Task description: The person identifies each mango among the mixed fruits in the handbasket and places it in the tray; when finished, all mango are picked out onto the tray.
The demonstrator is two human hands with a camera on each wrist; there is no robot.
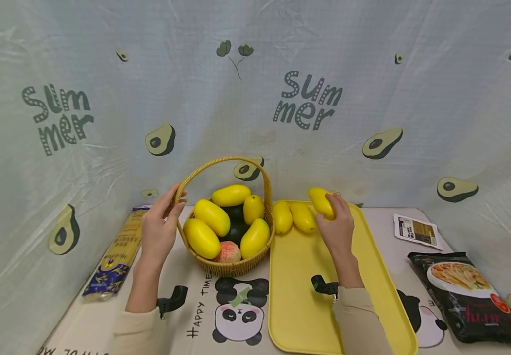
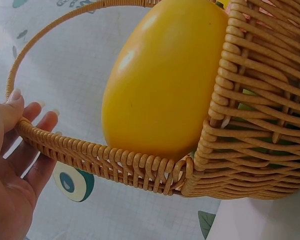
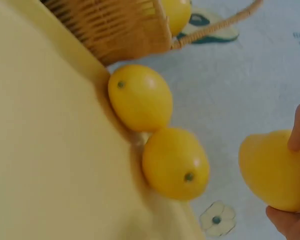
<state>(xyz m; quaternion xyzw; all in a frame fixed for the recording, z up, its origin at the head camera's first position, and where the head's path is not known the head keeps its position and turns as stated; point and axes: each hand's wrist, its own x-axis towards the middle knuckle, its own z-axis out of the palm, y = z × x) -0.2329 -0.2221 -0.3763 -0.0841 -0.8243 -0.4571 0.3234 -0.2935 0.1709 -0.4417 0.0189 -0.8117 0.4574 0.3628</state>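
Note:
My left hand (image 1: 159, 229) holds the wicker basket (image 1: 230, 268) by the left side of its arched handle, thumb on one side and fingers on the other. Several yellow mangoes (image 1: 211, 217), a pinkish peach (image 1: 228, 252) and something dark and rounded (image 1: 236, 224) fill the basket. Above the far end of the yellow tray (image 1: 301, 291), my right hand (image 1: 337, 224) grips a mango (image 3: 272, 167) between thumb and fingers. Two other mangoes (image 3: 140, 97) lie side by side on the tray's far left, apart from the held one. Part of the held mango is hidden by the hand.
A long yellow and blue noodle packet (image 1: 115, 254) lies left of the basket. To the tray's right are a small white and brown sachet (image 1: 416, 230) and a black curry bag (image 1: 470, 298). A printed plastic sheet (image 1: 211, 113) stands behind the table.

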